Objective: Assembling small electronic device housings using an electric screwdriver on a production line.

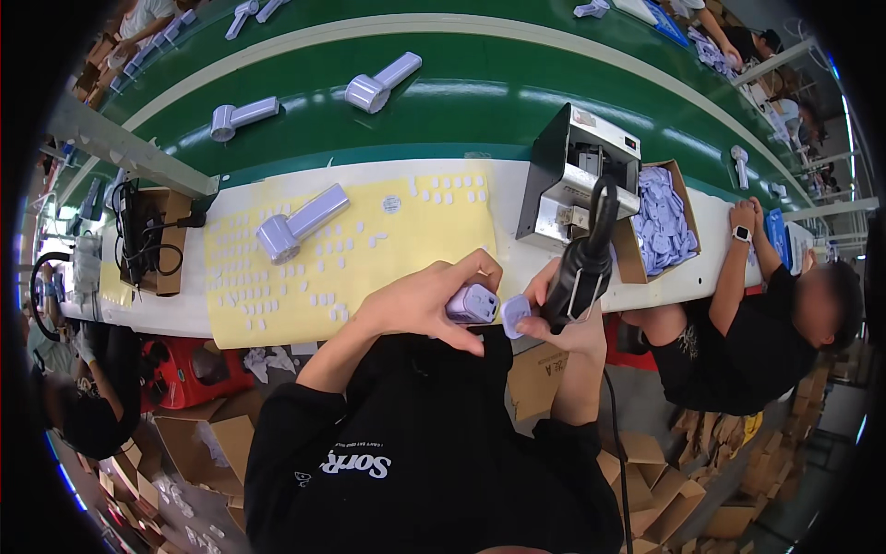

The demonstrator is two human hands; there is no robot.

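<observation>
i see the left hand (413,301) wrapped round a lavender plastic housing (473,305), the right hand (576,338) pinching a lavender end cap (515,319) just beside it; looks like cap fitting, so the next move probably wants the 2 squared up.

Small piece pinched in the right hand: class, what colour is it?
The piece is pale purple, seen best in the head view.

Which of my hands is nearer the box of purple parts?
Right. Your right hand is left of the box, toward you; your left hand is farther left.
</observation>
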